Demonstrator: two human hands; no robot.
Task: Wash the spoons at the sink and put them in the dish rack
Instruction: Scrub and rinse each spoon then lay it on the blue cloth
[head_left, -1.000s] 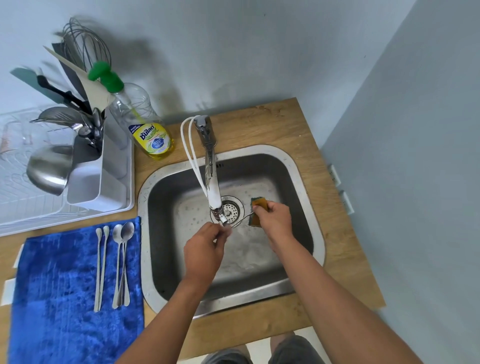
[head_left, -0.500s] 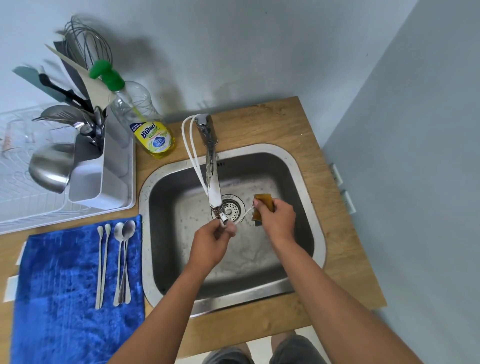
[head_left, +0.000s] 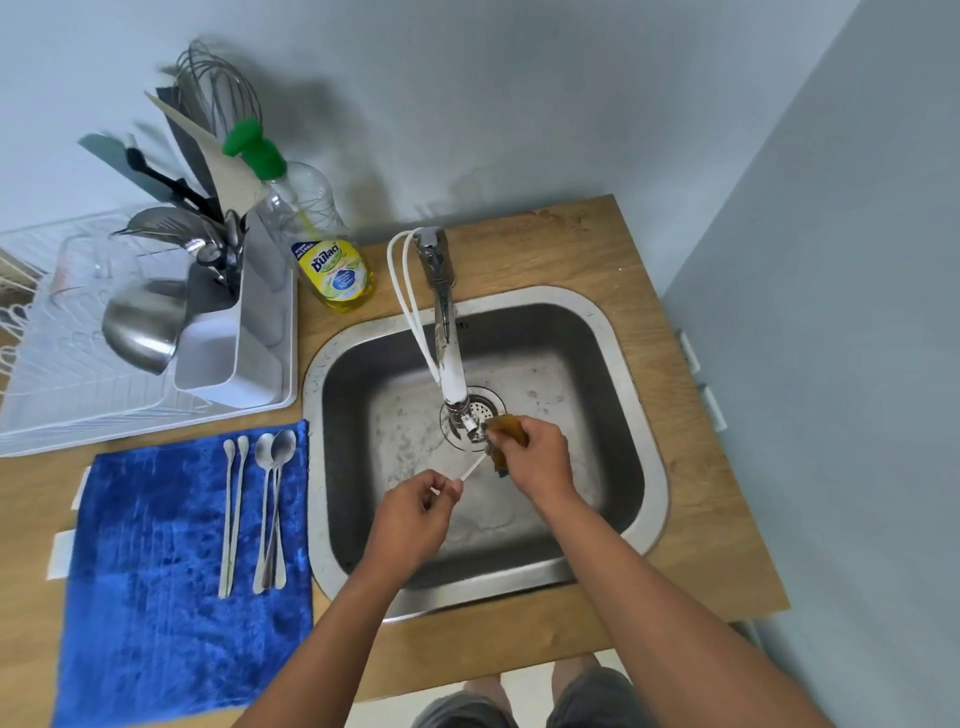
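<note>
Over the sink (head_left: 631, 364), the left hand (head_left: 415, 512) pinched the end of a slim spoon (head_left: 474, 469) handle between thumb and fingertips, the other fingers curled loosely, while the right hand (head_left: 535, 460) was closed around a brown-yellow sponge (head_left: 503, 427) wrapped over the far end of that spoon, just below the faucet (head_left: 449, 358) spout and above the drain. The bowl of the spoon was hidden inside the sponge, so its shape could not be told. Whether water was running could not be made out either. Four more spoons (head_left: 257, 512) lay side by side on the blue towel (head_left: 156, 597) on the wooden surface (head_left: 571, 249) left of the sink: two thin long-handled ones and two with wider bowls, their handles overlapping. The dish rack (head_left: 67, 384) stood behind the towel, already carrying a steel bowl (head_left: 143, 325) and a utensil caddy (head_left: 228, 343), with the soap bottle (head_left: 332, 260) between it and the faucet. The spoon in hand looked light, stiff and narrow, and with soap on it it was probably slippery, so a firm pinch near the handle end, away from the part being scrubbed, seemed the sound hold. The ones on the towel would likely be easiest lifted by the handle, one at a time, since the overlapping pair could slide together. The scrubbing appeared to be an early step, with most spoons not yet washed.
</note>
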